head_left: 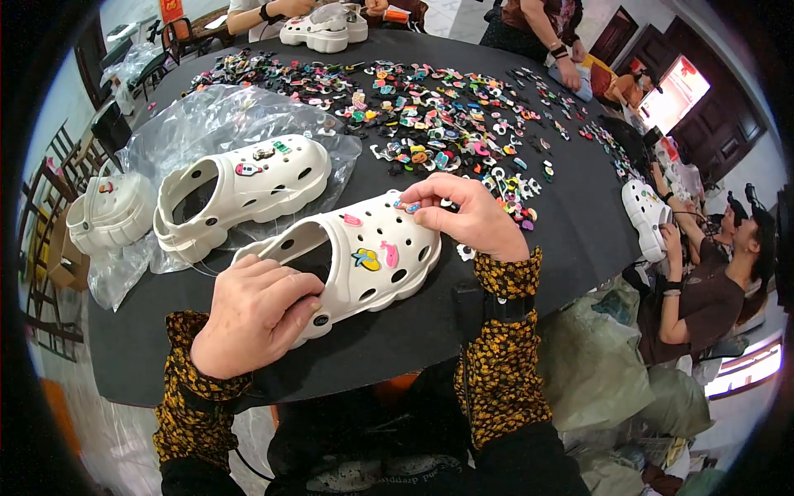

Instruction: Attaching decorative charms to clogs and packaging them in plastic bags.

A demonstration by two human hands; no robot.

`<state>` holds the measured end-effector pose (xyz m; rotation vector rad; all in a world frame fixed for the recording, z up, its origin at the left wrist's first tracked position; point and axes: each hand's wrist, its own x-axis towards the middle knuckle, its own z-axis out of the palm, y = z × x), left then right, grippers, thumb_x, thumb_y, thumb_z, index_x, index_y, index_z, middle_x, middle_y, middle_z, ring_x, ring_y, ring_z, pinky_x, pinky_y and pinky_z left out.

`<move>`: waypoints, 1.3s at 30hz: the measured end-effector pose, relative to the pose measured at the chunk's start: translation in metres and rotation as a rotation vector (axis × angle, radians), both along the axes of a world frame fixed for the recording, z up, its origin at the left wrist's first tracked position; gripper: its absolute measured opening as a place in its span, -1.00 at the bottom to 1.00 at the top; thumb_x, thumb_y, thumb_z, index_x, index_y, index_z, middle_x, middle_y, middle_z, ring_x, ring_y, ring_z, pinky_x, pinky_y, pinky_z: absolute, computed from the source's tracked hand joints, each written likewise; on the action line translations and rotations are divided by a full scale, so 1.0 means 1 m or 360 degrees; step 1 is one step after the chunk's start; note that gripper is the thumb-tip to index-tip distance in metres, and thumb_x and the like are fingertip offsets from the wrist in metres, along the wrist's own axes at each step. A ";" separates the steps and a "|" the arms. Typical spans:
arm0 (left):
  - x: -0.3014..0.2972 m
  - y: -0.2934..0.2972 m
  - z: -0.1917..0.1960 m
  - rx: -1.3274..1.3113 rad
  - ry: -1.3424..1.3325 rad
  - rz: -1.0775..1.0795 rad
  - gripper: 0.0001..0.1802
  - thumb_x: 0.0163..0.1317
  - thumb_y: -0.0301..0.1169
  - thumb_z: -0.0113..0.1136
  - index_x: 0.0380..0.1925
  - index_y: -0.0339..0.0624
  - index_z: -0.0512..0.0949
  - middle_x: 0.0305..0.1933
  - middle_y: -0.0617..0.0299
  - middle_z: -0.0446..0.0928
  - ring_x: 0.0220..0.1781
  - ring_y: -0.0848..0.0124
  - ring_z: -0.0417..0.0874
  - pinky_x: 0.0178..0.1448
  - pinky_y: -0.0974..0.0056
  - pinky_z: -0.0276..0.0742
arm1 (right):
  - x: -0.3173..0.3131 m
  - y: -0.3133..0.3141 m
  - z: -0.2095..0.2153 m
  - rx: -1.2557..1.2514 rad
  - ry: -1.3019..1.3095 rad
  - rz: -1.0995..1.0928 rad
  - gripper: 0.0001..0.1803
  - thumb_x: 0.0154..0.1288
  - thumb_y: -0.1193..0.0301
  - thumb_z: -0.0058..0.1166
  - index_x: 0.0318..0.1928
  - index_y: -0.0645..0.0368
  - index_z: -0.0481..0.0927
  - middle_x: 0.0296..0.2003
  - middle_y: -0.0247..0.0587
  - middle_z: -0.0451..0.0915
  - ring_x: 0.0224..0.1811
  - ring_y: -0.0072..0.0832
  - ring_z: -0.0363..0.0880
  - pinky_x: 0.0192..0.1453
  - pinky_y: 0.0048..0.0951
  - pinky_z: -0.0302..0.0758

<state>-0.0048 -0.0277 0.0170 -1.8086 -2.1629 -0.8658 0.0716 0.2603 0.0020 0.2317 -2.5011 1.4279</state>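
A white foam clog (376, 240) with round holes lies on the table in front of me, toe pointing right. My left hand (258, 310) is closed around its heel strap side. On its upper sit a pink dolphin-like charm (389, 254), a yellow and blue charm (366, 259) and a small pink charm (352, 220). My right hand (467, 217) pinches a small blue and red shoe charm (407, 207) against the top of the toe. Behind it, a second white clog (248, 186) with several charms rests on a clear plastic bag (240, 112).
Many loose colourful charms (447, 107) spread over the black table (347, 364). Another white clog (112, 211) stands at the left edge. Across the table and at the right, other people handle white clogs (314, 33). Large greenish sacks (591, 364) stand at the right.
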 end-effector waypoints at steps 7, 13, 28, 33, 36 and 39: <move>0.000 -0.001 0.000 -0.0014 -0.0027 0.0012 -0.88 -0.02 -0.46 0.27 -0.42 -0.12 0.56 -0.52 0.28 0.56 -0.48 0.33 0.55 -0.37 0.25 0.35 | 0.000 -0.008 0.004 -0.0079 -0.0041 -0.0113 -0.85 0.15 0.51 0.14 -0.25 0.29 0.61 -0.40 -0.33 0.59 -0.33 -0.68 0.49 -0.24 -0.60 0.43; 0.000 0.000 0.000 -0.0002 -0.0018 0.0002 -0.87 -0.03 -0.46 0.27 -0.42 -0.12 0.56 -0.52 0.27 0.56 -0.48 0.33 0.56 -0.36 0.26 0.36 | 0.000 -0.010 0.004 -0.0027 0.0005 -0.0150 -0.89 0.14 0.52 0.16 -0.30 0.29 0.60 -0.42 -0.31 0.60 -0.35 -0.66 0.51 -0.25 -0.59 0.44; -0.003 -0.007 0.000 -0.0036 0.0002 0.0021 -0.85 -0.05 -0.46 0.28 -0.42 -0.12 0.56 -0.51 0.27 0.55 -0.48 0.30 0.54 -0.36 0.23 0.35 | -0.002 -0.014 0.005 0.0231 0.0096 -0.0084 -0.89 0.06 0.50 0.16 -0.36 0.27 0.61 -0.41 -0.18 0.61 -0.32 -0.43 0.56 -0.12 -0.44 0.44; -0.006 0.005 -0.002 -0.0016 0.0001 -0.0004 -0.86 -0.05 -0.47 0.27 -0.43 -0.13 0.55 -0.52 0.26 0.53 -0.48 0.29 0.53 -0.36 0.22 0.35 | -0.005 -0.009 0.004 0.0187 0.0116 -0.0092 -0.88 0.05 0.48 0.19 -0.39 0.27 0.59 -0.50 -0.21 0.55 -0.42 -0.48 0.53 -0.30 -0.48 0.46; -0.001 0.017 0.003 0.0006 0.0015 -0.0099 -0.88 -0.04 -0.49 0.24 -0.43 -0.16 0.55 -0.51 0.21 0.53 -0.46 0.24 0.53 -0.33 0.21 0.35 | 0.001 0.004 0.000 0.0301 0.0256 -0.0089 -0.87 0.03 0.48 0.20 -0.39 0.27 0.60 -0.50 -0.24 0.57 -0.44 -0.53 0.53 -0.32 -0.49 0.46; 0.010 -0.006 0.014 0.0025 -0.0202 0.0043 -0.86 -0.04 -0.57 0.17 -0.40 -0.24 0.55 -0.43 0.09 0.54 -0.35 0.18 0.54 -0.24 0.20 0.38 | -0.014 -0.011 -0.013 -0.0050 0.0259 0.0013 -0.86 0.01 0.48 0.21 -0.38 0.26 0.61 -0.49 -0.25 0.62 -0.43 -0.58 0.55 -0.33 -0.51 0.47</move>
